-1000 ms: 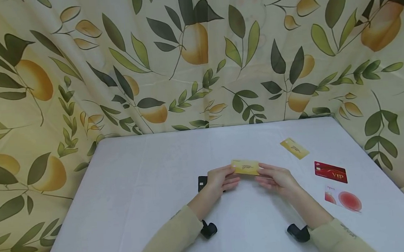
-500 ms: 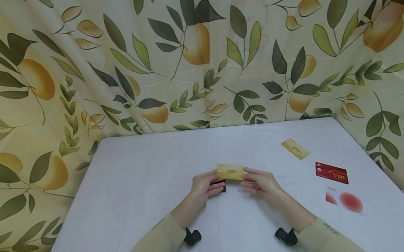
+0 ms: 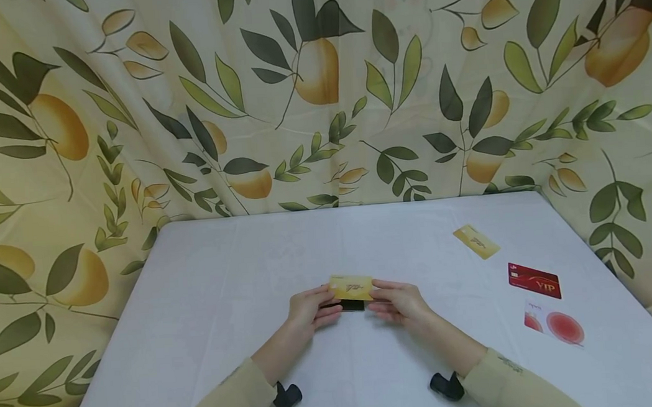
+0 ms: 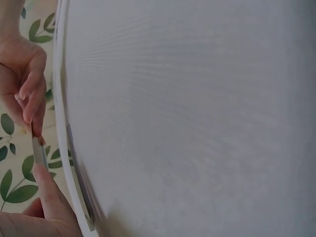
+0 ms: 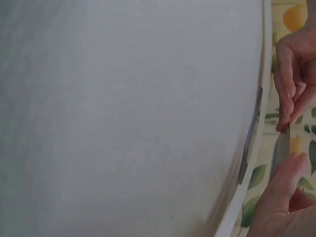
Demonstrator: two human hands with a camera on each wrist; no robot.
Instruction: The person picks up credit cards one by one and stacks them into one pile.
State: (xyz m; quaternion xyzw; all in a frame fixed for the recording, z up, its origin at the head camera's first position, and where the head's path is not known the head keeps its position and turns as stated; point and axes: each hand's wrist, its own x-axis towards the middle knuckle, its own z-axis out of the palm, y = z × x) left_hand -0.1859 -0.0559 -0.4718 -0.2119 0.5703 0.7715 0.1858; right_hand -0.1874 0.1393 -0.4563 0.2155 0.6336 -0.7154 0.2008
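A yellow card (image 3: pixel 351 287) is pinched at its two short ends, by my left hand (image 3: pixel 310 310) on one side and my right hand (image 3: pixel 402 301) on the other. Below it on the table lies a black card (image 3: pixel 354 306), mostly hidden by the yellow card and the left fingers. In the left wrist view the held card (image 4: pixel 39 152) shows nearly edge-on, raised above the table, and a thin dark stack (image 4: pixel 81 182) lies apart from it. From the right wrist the held card (image 5: pixel 281 148) also spans the gap between both hands.
Toward the right of the white table (image 3: pixel 224 284) lie a second yellow card (image 3: pixel 476 241), set at a slant, a red VIP card (image 3: pixel 534 280) and a white card with a red circle (image 3: pixel 554 323). A leaf-and-fruit patterned curtain (image 3: pixel 299 136) hangs behind.
Both hands have carried the yellow card to the left and slightly nearer, from right of the black card to above it. The cards on the right have stayed put.
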